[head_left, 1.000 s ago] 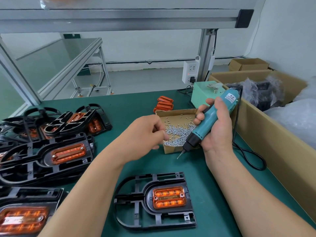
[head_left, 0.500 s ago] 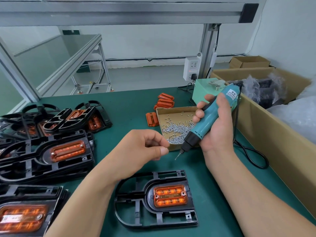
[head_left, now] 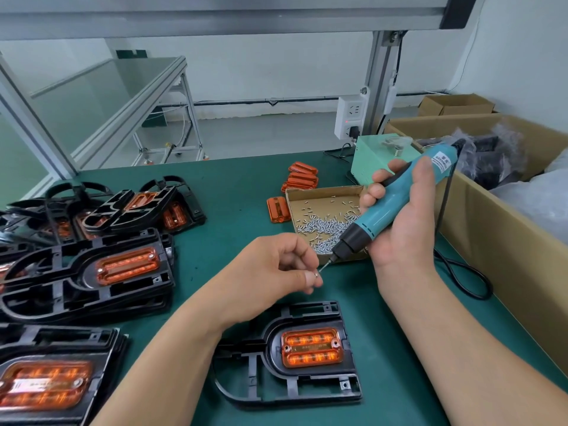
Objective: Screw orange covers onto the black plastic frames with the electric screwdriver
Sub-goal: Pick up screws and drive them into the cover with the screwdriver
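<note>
L hand [head_left: 276,267]: fingers pinch one screw [head_left: 316,274], its head right at the bit tip of the electric screwdriver [head_left: 396,207]; can't tell if they touch yet. R hand [head_left: 405,241]: fingers wrapped round the driver body, tip angled down-left, over the table [head_left: 239,192] abt midway btw front & far edge. Target black frame [head_left: 270,361] w/ orange cover [head_left: 311,348] seated in it lies flat by the front edge, below both hands, nobody holding it.

Risks, my guess: screw is tiny & the pinch shallow. If it doesn't catch on the bit, it drops into the frame ribs. Frame is unheld, so driver torque could skid it or shift the cover off its holes.

Count: 1 driver, 1 screw in hand, 1 cardboard tray [head_left: 322,190] w/ too many screws to count, 1 frame + cover in work, approx 4 loose covers [head_left: 302,179] behind/beside the tray, left-edge piles [head_left: 76,256] of frames w/ covers, at least 4; overlap hides the rest.
</note>
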Demonstrator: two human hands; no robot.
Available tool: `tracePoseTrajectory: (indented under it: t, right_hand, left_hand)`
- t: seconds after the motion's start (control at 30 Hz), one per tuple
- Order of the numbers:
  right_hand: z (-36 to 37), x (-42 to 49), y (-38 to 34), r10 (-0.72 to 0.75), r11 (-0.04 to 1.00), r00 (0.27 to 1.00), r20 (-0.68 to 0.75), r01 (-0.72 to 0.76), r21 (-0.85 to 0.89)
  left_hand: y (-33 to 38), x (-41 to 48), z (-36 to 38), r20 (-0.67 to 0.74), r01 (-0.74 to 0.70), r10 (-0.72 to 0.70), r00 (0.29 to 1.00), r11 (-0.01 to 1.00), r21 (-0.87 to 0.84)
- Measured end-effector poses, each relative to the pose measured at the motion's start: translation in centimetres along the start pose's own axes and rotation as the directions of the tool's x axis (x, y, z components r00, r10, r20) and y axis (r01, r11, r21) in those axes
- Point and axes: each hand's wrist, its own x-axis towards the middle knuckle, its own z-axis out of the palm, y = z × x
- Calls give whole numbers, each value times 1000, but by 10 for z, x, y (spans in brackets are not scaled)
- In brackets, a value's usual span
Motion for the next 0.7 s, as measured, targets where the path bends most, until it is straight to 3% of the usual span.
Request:
tracePoseTrajectory:
  t: [0.4,0.7]
  right_hand:
    - [4,-4,2,24,998,999,34,-21,-62]
    - [7,-6,5,49,995,983,179,-32,-99]
  left_hand:
    - [1,0,1,-18,27,-26,999,999,40]
    - [2,-1,2,-35,30,-20,999,955,295]
